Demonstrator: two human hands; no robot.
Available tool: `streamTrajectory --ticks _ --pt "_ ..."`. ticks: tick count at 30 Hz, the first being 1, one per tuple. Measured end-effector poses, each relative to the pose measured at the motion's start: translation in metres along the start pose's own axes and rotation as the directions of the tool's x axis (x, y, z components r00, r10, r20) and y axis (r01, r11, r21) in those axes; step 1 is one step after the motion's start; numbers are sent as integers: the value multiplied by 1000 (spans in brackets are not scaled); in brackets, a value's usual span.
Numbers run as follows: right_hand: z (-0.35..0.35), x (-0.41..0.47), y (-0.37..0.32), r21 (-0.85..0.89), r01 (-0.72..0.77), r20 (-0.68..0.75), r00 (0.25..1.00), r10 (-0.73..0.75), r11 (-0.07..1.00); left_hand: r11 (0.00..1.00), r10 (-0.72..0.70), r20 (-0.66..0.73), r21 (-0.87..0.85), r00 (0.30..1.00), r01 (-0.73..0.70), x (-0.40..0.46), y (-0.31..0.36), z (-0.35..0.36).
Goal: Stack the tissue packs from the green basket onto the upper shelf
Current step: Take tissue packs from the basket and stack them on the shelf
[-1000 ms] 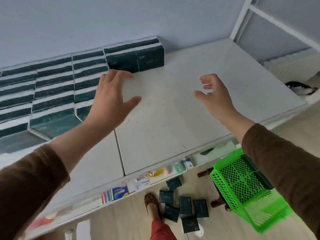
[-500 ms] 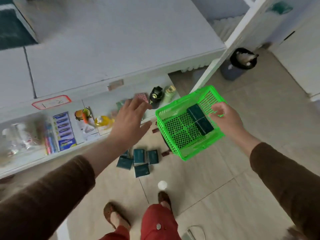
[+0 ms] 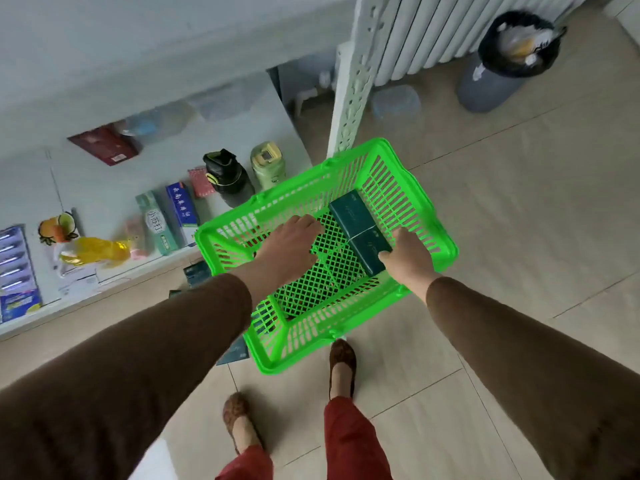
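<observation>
Tissue packs [image 3: 360,232] in green basket [image 3: 415,216]; right hand [image 3: 407,259] fingers gripping near pack; left hand [image 3: 289,251] fingers loose.

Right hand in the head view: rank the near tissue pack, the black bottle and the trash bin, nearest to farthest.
From the right hand:
1. Near tissue pack, touching the fingers, inside the green basket.
2. Black bottle, left, on the low shelf.
3. Trash bin, far upper right on the floor.

You've got a tiled floor [image 3: 519,237] under you, with a grey bin [image 3: 498,74] standing on it up by the radiator. The low shelf [image 3: 86,188] on your left carries two bottles [image 3: 228,178], a couple of toothpaste boxes [image 3: 166,220] and a red box [image 3: 104,147].
</observation>
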State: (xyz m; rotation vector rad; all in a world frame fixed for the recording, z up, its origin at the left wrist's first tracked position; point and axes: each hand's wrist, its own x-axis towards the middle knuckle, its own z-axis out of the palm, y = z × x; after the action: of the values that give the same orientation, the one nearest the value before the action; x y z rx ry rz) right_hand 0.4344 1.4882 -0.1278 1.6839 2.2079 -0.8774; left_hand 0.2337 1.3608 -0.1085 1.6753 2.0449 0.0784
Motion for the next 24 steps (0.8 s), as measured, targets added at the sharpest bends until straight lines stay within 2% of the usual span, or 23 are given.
streamTrajectory --ticks 4,6,11,16,19,22,24 --pt "42 52 19 -149 -104 85 989 117 983 976 17 91 217 996 -37 93 -1 43" --pt "63 70 25 -197 -131 76 986 149 971 945 39 110 319 993 -73 132 -2 61" --pt "104 107 42 -279 -60 2 998 63 958 857 151 92 484 984 -177 202 -2 104" --pt "127 124 53 -294 -48 -37 999 39 954 815 224 87 530 971 -235 224 -10 141" --pt "130 130 53 -298 -29 6 999 32 954 802 222 94 548 970 -237 224 -13 148" --pt "125 132 48 -323 -93 19 994 105 942 775 215 75 594 974 -217 224 -12 148" --pt "122 130 46 -370 -76 79 990 113 926 728 216 78 651 973 -214 221 -14 144"
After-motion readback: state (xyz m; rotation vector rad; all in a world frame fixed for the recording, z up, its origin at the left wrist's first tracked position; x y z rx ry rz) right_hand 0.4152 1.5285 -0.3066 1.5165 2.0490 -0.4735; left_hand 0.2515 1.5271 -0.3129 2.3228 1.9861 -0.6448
